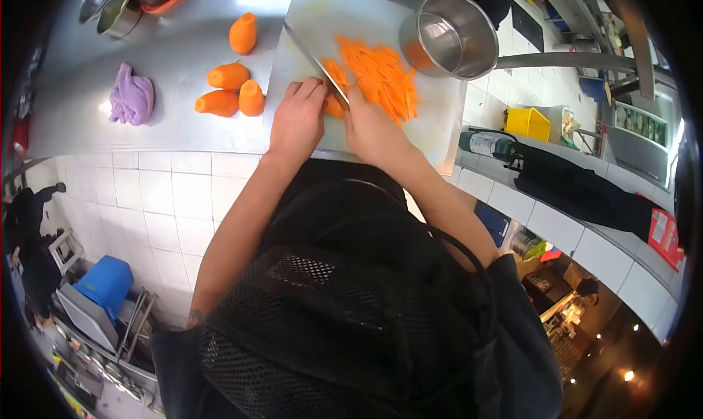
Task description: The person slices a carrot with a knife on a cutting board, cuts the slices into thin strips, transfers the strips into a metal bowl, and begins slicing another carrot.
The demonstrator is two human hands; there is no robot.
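On a white cutting board (432,130), my right hand (373,130) is closed round the handle of a long knife (315,61), whose blade points up and to the left. My left hand (299,122) lies left of the blade with its fingers curled, pressing on a carrot piece (333,106) that is partly hidden. Shredded carrot (381,75) is heaped to the right of the knife. Left of the board, several peeled carrot pieces (228,75) rest on the steel counter (176,137).
A steel pot (458,34) stands at the board's upper right corner. A crumpled purple cloth (132,97) lies on the counter's left part. Pans (121,16) are at the top left. Beyond the right side are a yellow container (527,124) and a green bottle (487,145).
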